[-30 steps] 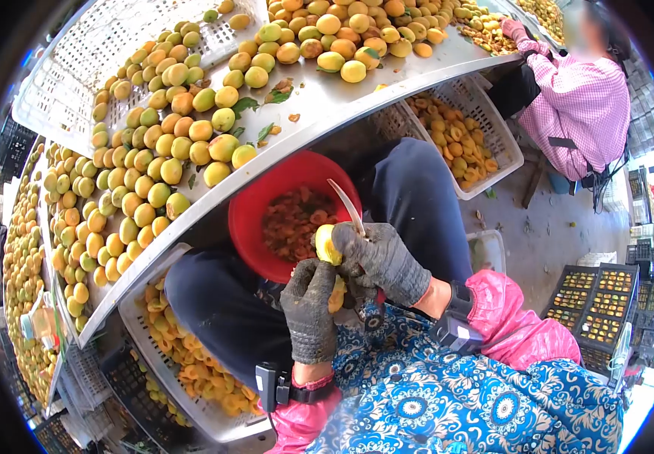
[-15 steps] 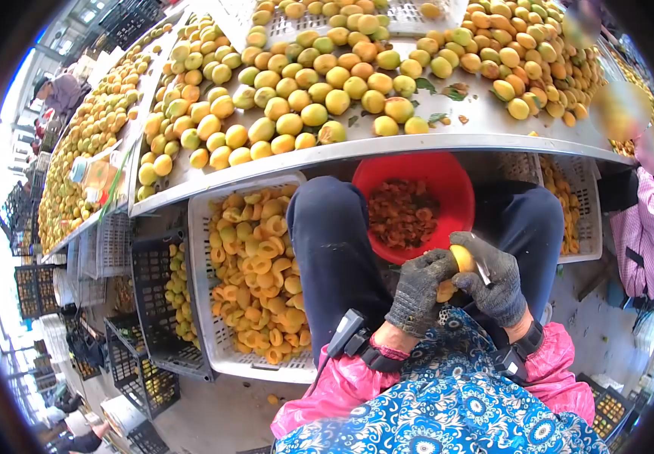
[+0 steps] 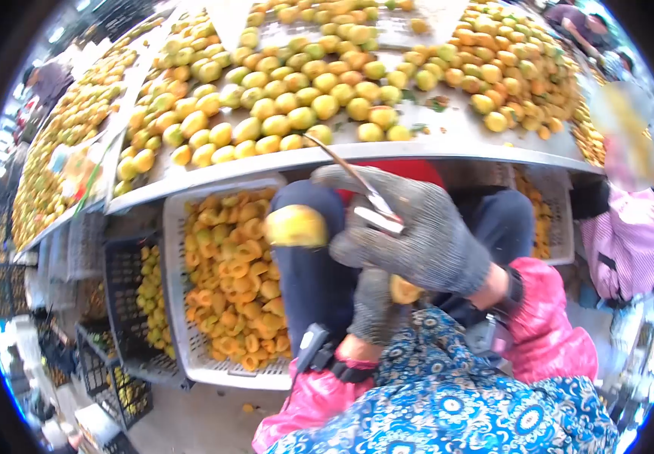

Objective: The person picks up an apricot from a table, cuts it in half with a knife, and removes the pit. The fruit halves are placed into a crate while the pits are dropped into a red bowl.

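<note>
My right hand (image 3: 417, 227), in a grey knitted glove, is raised over my lap with its fingers closed around a small knife (image 3: 372, 195), whose thin end points up and left. A blurred yellow apricot half (image 3: 296, 225) is just off its fingertips, in front of my left knee in this view. Lower down, my left hand (image 3: 374, 306), also gloved, is partly hidden behind the right and closed on an apricot piece (image 3: 404, 290) with orange flesh showing. Left of my knee stands a white crate (image 3: 174, 303) heaped with halved apricots (image 3: 240, 280).
A metal table (image 3: 448, 151) covered in whole apricots (image 3: 281, 98) runs across the front. Beneath its edge, a red basin (image 3: 410, 169) is mostly hidden by my right hand. Black crates (image 3: 119, 303) stand at left; another white crate (image 3: 561, 219) is at right. People are nearby.
My right hand has moved up and left from beside the left hand, carrying the knife. An apricot half now appears off its fingertips toward the white crate. The view has shifted slightly.
</note>
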The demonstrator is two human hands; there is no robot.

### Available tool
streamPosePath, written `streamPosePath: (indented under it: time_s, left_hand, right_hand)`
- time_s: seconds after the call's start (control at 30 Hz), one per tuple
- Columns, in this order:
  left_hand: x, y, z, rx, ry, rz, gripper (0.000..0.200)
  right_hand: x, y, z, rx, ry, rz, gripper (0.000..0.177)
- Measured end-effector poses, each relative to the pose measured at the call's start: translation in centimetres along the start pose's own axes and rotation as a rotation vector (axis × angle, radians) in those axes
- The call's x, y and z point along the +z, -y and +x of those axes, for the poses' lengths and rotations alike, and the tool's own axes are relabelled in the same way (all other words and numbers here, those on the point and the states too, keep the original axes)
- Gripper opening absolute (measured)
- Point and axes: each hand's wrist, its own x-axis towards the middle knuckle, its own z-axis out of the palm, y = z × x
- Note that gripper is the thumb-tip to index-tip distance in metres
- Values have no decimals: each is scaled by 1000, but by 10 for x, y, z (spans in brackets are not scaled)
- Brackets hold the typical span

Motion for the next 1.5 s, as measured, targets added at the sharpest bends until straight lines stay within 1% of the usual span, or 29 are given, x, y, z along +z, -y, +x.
streamPosePath:
  time_s: [0.03,0.07,0.1,0.13,0.17,0.23,0.4,0.47,0.5,0.57,0.6,0.63,0.67,0.73,0.8,0.87,0.9,0.97,1.0,1.07,1.17,1.2,1.23,1.27,1.3,1.37,1.4,1.47,1.5]
  left_hand:
    - [29,-10,1,22,-259,295,46]
    - [55,-13,5,53,-401,169,44]
    - [56,-18,3,43,-317,155,44]
    - [57,-20,2,36,-237,140,45]
    - [60,-16,4,16,-231,136,45]
    - [67,-7,11,76,-402,294,62]
    - [77,10,15,38,-491,410,67]
    - [70,14,15,13,-456,373,51]
    - [61,17,15,6,-456,378,51]
    - [51,22,18,214,-356,1163,37]
    - [54,22,17,207,-357,1168,37]
    - [57,22,14,273,-285,1448,37]
    - [62,20,15,339,-201,1726,41]
    - [62,18,16,304,-128,1733,43]
    - [63,20,17,264,-54,1732,45]
    - [63,21,20,303,3,1720,41]
    - [59,25,20,296,5,1723,41]
    - [51,35,21,90,-249,1179,30]
    - [49,34,19,81,-249,1182,30]
    - [55,31,20,-113,-318,753,27]
    - [52,39,23,-43,-371,818,35]
    - [51,42,25,-47,-372,821,35]
    - [48,45,29,68,-388,969,31]
    - [46,47,32,186,-400,1115,29]
    - [43,46,34,182,-397,1117,29]
    - [39,41,37,451,-148,1773,31]
    - [40,40,36,445,-147,1777,31]
    - [44,40,36,400,-72,1759,43]
    - [41,39,35,393,-71,1757,43]
  right_hand:
    - [-6,2,4,61,-9,64,46]
    - [-14,3,4,118,-15,137,41]
    - [-22,12,-1,281,-92,240,34]
    - [-22,-2,-4,161,-212,308,27]
    - [-25,-6,-9,216,-264,433,28]
    - [-25,-16,-19,303,-429,601,31]
    - [-35,-24,-41,225,-487,650,33]
    - [-35,-32,-48,164,-482,613,32]
    - [-37,-34,-51,163,-470,567,31]
    - [-42,-37,-58,198,-456,609,30]
    - [-43,-39,-61,235,-436,648,30]
    - [-43,-45,-64,183,-408,702,16]
    - [-46,-47,-66,184,-411,708,16]
    - [-52,-51,-70,276,-297,718,17]
    - [-52,-65,-68,203,-338,759,19]
    - [-54,-72,-67,349,-380,945,22]
    - [-53,-73,-66,366,-406,922,23]
    - [-54,-80,-65,419,-440,1024,25]
    - [-53,-86,-65,474,-467,1122,27]
    - [-53,-98,-66,495,-480,1128,28]
    - [-53,-105,-67,512,-510,1210,30]
    - [-51,-99,-65,504,-543,1089,30]
    - [-50,-95,-63,496,-576,967,30]
    - [-50,-92,-63,495,-583,969,30]
    - [-51,-90,-63,504,-595,937,30]
    - [-52,-81,-61,515,-637,842,26]
    - [-52,-85,-61,517,-641,846,26]
    - [-50,-102,-63,367,-530,941,25]
    - [-52,-108,-66,306,-459,864,24]
